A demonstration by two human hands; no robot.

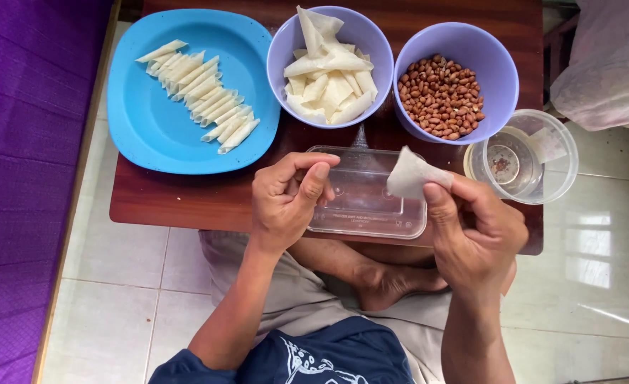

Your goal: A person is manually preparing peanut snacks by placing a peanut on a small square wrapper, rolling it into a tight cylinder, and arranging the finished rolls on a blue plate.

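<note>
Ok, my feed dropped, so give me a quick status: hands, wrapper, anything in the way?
Right hand pinching a folded wrapper. Left hand closed, contents hidden. Both over clear tray. Nothing between them.

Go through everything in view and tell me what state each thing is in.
Blue plate: holds a row of rolled wrappers.
Left bowl: full of folded wrappers.
Right bowl: full of peanuts.
Clear tray: empty.
Round tub: open.
Right hand: pinching a wrapper piece.
Left hand: fingers curled.
</note>
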